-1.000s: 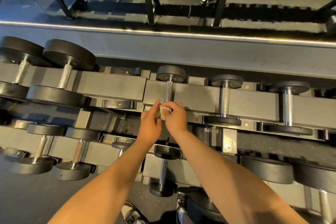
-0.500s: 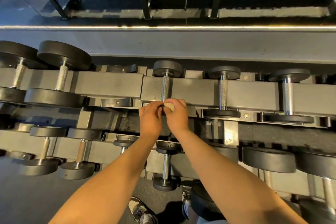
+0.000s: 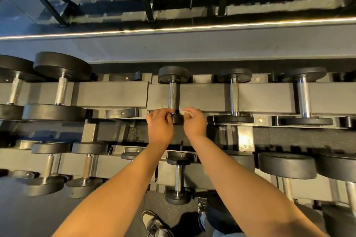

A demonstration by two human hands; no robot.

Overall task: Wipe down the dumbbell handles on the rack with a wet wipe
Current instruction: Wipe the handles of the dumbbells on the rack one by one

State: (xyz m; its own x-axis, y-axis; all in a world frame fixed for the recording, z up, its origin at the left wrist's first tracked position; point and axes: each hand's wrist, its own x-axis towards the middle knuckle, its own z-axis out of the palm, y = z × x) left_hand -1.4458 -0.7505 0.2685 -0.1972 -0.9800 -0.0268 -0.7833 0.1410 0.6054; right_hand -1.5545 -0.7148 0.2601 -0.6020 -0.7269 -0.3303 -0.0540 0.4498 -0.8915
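Gym rack | wipe: soft, limp, pinched in right hand fingers, at handle near end | left hand fingers curl on near weight | handle knurled, rigid, likely grippy: wrap wipe round it.

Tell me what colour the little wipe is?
Whitish; the wet wipe shows in the right hand, head view.

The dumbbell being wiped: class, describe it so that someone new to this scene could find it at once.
Find the rack's upper shelf. Three small dumbbells sit on its right part; take the leftmost dumbbell, next to the empty cradles. It alone has the left hand and the right hand, which pinches a white wipe, at its near end.
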